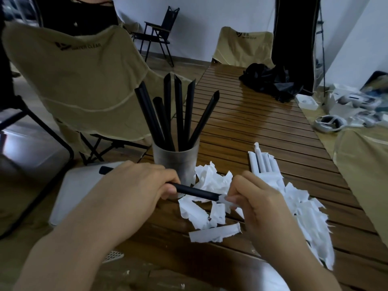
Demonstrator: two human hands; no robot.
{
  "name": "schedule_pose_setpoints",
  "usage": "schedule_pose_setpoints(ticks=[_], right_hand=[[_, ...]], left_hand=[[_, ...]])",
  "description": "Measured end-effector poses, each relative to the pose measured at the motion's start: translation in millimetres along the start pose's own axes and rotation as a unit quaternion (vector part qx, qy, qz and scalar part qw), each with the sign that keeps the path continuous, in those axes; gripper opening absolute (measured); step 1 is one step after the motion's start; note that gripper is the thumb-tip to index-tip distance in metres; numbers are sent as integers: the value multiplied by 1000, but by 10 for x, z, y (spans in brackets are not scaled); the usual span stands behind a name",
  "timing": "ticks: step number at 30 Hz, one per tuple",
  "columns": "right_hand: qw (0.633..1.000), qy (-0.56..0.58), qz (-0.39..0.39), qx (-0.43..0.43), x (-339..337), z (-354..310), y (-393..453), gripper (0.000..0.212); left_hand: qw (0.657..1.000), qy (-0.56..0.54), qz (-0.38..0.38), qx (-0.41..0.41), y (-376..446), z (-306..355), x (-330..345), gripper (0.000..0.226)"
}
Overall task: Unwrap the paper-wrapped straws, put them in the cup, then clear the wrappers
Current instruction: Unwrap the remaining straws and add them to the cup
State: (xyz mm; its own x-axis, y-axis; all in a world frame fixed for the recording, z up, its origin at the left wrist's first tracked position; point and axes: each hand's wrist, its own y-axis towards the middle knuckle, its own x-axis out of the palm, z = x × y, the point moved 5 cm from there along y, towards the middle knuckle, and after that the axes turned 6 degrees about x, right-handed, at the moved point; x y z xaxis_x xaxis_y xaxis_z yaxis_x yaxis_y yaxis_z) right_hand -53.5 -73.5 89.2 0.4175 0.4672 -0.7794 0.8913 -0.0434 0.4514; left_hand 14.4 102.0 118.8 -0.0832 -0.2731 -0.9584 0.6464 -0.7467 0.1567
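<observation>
My left hand (pixel 134 187) grips a black straw (pixel 195 191) that lies almost level just in front of the cup. My right hand (pixel 258 198) pinches a scrap of white paper wrapper (pixel 223 199) at the straw's right tip. The frosted cup (pixel 175 162) stands behind my hands with several black straws (pixel 178 114) upright in it. Torn white wrappers (pixel 210 208) lie heaped on the wooden slat table (pixel 252 122), spreading right under my right wrist. A few wrapped straws (pixel 263 162) lie side by side behind my right hand.
A beige folding chair (pixel 84 80) stands left of the table, another (pixel 243 47) at its far end. A black bundle (pixel 270 80) lies on the far table. White gear (pixel 336 114) sits at the right. A grey box (pixel 79 190) is below my left hand.
</observation>
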Motion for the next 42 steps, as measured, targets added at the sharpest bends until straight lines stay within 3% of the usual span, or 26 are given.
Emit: schedule_pose_setpoints(ticks=[5, 9, 15, 19, 23, 26, 31, 34, 36, 39, 42], right_hand=[[998, 51, -8, -24, 17, -65, 28, 55], [997, 76, -22, -2, 31, -9, 15, 51], [996, 85, -22, 6, 2, 77, -15, 48], [993, 108, -30, 28, 23, 141, -38, 42], [992, 111, -21, 46, -40, 227, -38, 34], [994, 82, 3, 69, -147, 385, -64, 37], [993, 43, 17, 113, 0, 369, -90, 28], [994, 19, -15, 104, 286, 213, -46, 26], [992, 3, -54, 116, 453, 152, -36, 20], [985, -13, -93, 142, 551, 106, -61, 30], [988, -32, -101, 114, 482, 59, -71, 29]], left_hand=[[1000, 23, 21, 1, -24, -63, -45, 17], [998, 41, 35, 10, -35, -120, -47, 40], [999, 12, 18, -31, -93, -293, -95, 55], [998, -7, -18, -54, -117, -294, -83, 45], [998, -30, 3, -54, -113, -281, -143, 23], [990, -77, 6, -115, -182, -413, -214, 20], [952, -254, 167, -47, -262, -384, -357, 22], [915, -312, 254, -11, -183, -274, -428, 19], [896, -327, 300, 1, -159, -193, -469, 19], [880, -323, 347, 18, -115, -52, -513, 24], [846, -331, 417, 36, -90, 46, -604, 24]])
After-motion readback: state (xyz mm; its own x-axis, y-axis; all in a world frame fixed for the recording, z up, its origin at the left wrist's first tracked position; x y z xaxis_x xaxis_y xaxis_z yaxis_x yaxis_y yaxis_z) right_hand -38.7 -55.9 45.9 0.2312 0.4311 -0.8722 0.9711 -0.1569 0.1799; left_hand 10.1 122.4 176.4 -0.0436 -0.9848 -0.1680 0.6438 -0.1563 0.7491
